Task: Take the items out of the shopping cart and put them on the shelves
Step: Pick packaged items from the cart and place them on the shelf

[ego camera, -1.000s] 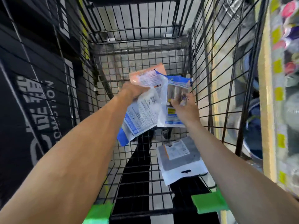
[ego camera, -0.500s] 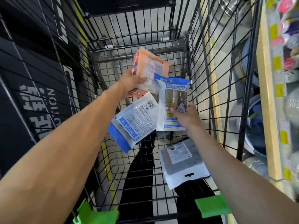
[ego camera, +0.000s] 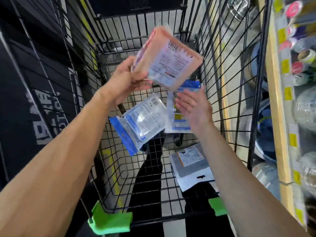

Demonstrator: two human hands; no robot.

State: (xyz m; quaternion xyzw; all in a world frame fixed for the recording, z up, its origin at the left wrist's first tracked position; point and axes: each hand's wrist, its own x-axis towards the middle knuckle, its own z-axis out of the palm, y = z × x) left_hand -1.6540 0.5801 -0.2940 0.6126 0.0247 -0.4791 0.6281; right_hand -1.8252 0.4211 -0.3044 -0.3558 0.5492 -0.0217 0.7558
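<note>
My left hand [ego camera: 127, 77] grips a blurred orange packet [ego camera: 169, 57], raised and tilted above the black wire shopping cart [ego camera: 215, 86]. A clear packet with a blue edge [ego camera: 142, 122] hangs just below that hand; how it is held is hidden. My right hand [ego camera: 193, 106] has straight, spread fingers lying against a white-and-blue packet [ego camera: 177, 124], which stands upright in the cart behind it. A grey-and-white packet [ego camera: 189, 166] lies flat on the cart floor, near the right side.
Store shelves with a yellow edge [ego camera: 277, 106] run along the right, holding tape rolls [ego camera: 306, 56] and wrapped goods. Black printed boxes [ego camera: 30, 93] stand on the left. Green clips [ego camera: 109, 221] sit on the cart's near rail.
My left hand has lifted the orange packet higher and tipped it right. My right hand's fingers have straightened off the white-and-blue packet. The view has moved closer to the cart.
</note>
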